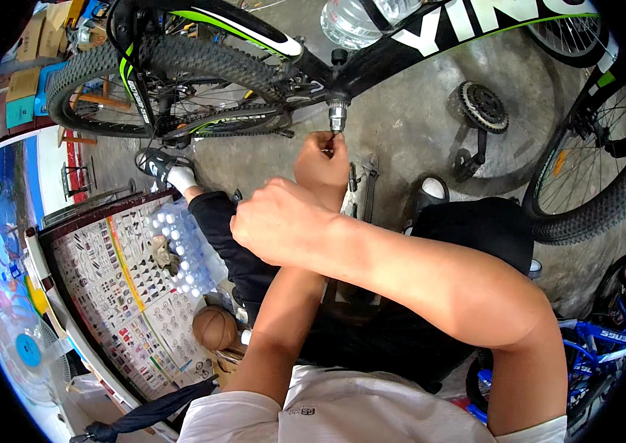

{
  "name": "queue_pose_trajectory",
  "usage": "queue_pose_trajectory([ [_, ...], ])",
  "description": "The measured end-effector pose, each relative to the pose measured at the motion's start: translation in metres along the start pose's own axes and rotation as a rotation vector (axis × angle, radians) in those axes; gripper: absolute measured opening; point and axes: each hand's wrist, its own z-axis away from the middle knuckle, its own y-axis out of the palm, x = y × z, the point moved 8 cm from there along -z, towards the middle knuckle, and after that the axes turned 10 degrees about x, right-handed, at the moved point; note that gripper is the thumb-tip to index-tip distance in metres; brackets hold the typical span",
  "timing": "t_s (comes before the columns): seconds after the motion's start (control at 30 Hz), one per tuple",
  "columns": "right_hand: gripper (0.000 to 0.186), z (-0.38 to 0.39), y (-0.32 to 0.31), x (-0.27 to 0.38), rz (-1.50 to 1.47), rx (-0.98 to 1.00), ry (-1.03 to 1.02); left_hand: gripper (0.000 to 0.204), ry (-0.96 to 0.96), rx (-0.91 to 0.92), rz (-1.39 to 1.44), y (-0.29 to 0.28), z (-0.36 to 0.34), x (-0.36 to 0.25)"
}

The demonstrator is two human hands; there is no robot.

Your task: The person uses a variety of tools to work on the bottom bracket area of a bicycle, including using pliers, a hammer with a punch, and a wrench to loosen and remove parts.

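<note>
A black bike frame [379, 70] with green and white trim lies across the top of the view. From its bottom bracket, a ribbed silver metal fitting [337, 114] points toward me. My left hand [322, 161] is closed in a pinch at the fitting's lower end; whatever sits between the fingertips is too small to make out. Crossing above my left forearm, my right hand [276, 221] is curled into a fist, back up. A small dark tip shows beside that fist, but its grip is hidden. A wrench [370, 188] lies on the floor just right of my left hand.
A crankset [483, 108] with chainring and pedal rests on the concrete at right. The bike's knobby rear wheel [158, 55] is at upper left, another wheel [586, 199] at right. Bottled water [184, 251], a basketball [215, 328] and a parts-chart table [106, 295] are left.
</note>
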Motion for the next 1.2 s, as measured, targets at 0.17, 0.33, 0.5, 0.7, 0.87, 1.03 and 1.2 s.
queue_pose_trajectory([
  [0.17,0.014,0.000,0.001,-0.001,-0.010,-0.010,-0.002,0.026,0.002,0.017,-0.047,0.004,0.000,-0.003],
  [0.33,0.014,0.002,0.004,-0.002,0.017,-0.006,0.018,0.023,-0.325,0.326,0.934,0.043,-0.003,0.042],
  [0.5,0.014,0.003,0.005,0.000,0.022,0.023,-0.040,0.030,-0.469,1.029,1.898,0.065,0.012,0.016],
  [0.7,0.020,0.004,0.008,-0.005,0.034,0.111,-0.047,0.035,-0.410,0.291,0.741,0.032,0.002,0.054],
  [0.87,0.014,0.007,0.005,-0.006,0.035,0.032,-0.030,0.031,-0.007,0.066,0.088,0.008,-0.004,0.013],
  [1.03,0.014,0.003,0.010,-0.008,-0.006,0.035,-0.049,0.027,-0.349,0.363,0.828,0.044,-0.008,0.047],
  [1.2,0.012,0.004,0.012,-0.005,0.022,0.065,-0.075,0.034,-0.539,0.846,1.686,0.070,0.007,0.034],
])
